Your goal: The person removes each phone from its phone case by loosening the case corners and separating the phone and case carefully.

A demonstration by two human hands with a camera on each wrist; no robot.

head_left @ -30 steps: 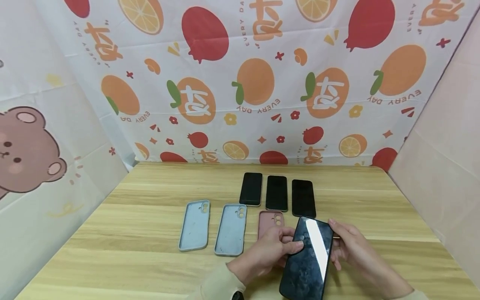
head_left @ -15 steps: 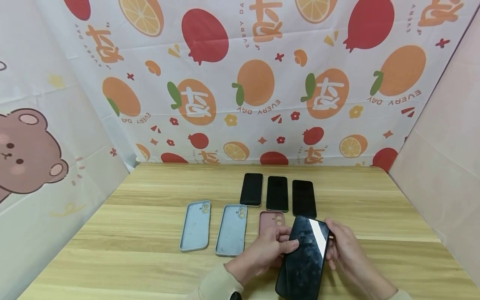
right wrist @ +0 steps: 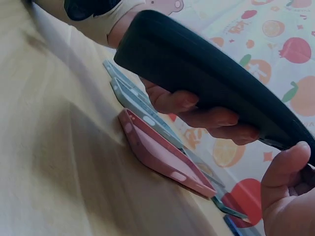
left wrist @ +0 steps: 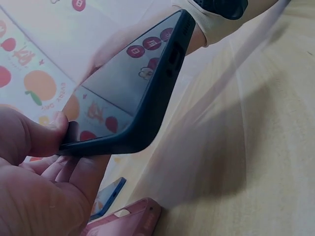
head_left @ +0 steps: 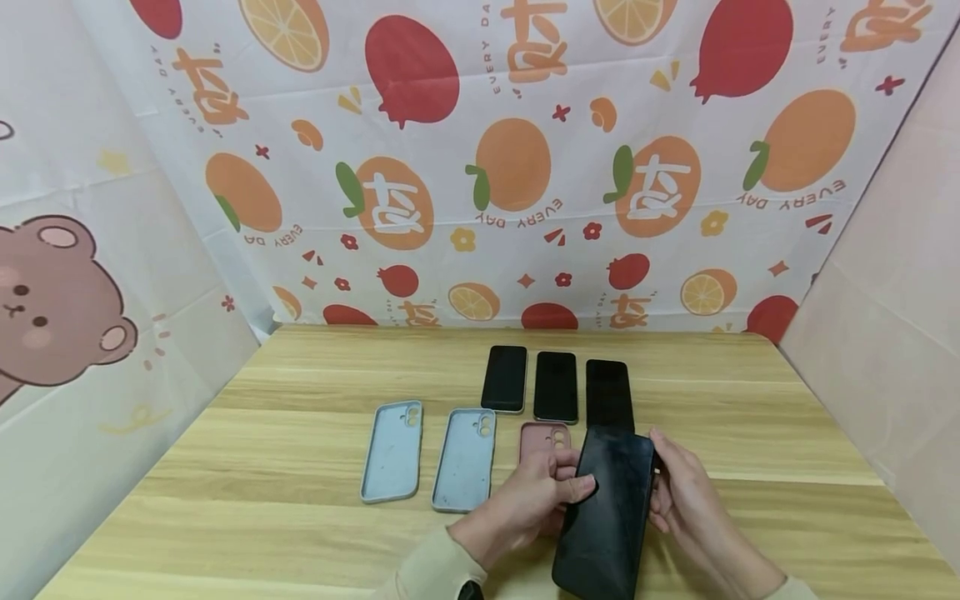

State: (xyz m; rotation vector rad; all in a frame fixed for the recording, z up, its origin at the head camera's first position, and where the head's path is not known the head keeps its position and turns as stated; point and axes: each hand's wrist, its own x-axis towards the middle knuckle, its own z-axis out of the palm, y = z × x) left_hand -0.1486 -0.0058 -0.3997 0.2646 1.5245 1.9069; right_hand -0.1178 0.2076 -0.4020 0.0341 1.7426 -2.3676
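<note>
A phone in a dark case (head_left: pixel 606 525) is raised above the table between both hands, tilted with its glossy screen up. My left hand (head_left: pixel 536 493) grips its left edge, thumb on the screen and fingers curled underneath. At the upper right corner and side, my right hand (head_left: pixel 688 483) pinches it with thumb and bent fingers. The left wrist view shows the end of the dark case (left wrist: pixel 165 83) with its port cutouts. From below, in the right wrist view, the case's plain dark back (right wrist: pixel 192 69) shows with several left fingertips (right wrist: pixel 224 117) against it.
A pink phone case (head_left: pixel 536 442) lies partly behind my left hand. Two light blue cases (head_left: pixel 390 454) lie open side up to its left. Three dark phones (head_left: pixel 555 387) stand in a row behind on the wooden table (head_left: pixel 262 467). A fruit-print cloth (head_left: pixel 487 267) hangs at the back.
The phone in its case has shifted slightly left and away from me, and the bright glare on its screen has gone. My right hand has moved a little left with it.
</note>
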